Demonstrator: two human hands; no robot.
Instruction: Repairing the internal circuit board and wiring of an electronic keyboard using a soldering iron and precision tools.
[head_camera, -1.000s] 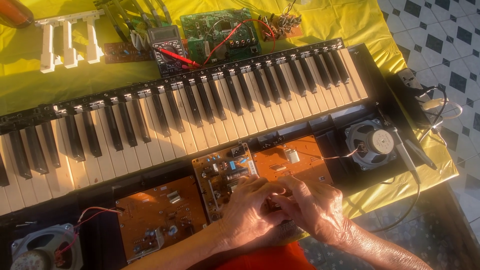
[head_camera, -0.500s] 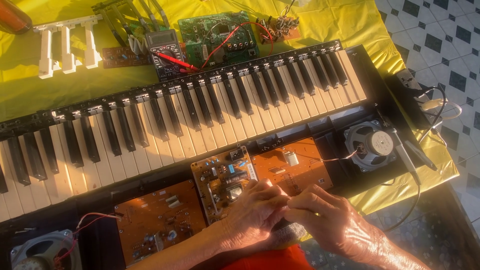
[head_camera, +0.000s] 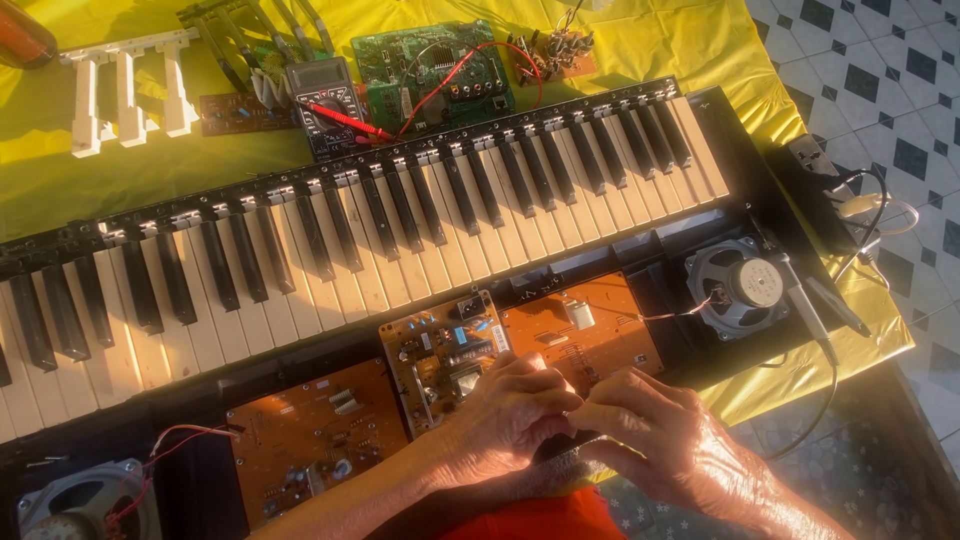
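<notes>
Underneath, yellow cloth (head_camera: 690, 40), tiled floor (head_camera: 880, 110).

left hand (head_camera: 505, 420): bare, no glove, no ring or watch showing; knuckles and tendons stand out in the low warm light
right hand (head_camera: 650, 435): bare, veins raised across the back, the wrist uncovered
forearms: both bare as far as they show, no sleeve reaching them
clothing: a patch of bright orange-red garment (head_camera: 520, 520) at the near edge, between the two arms
</notes>
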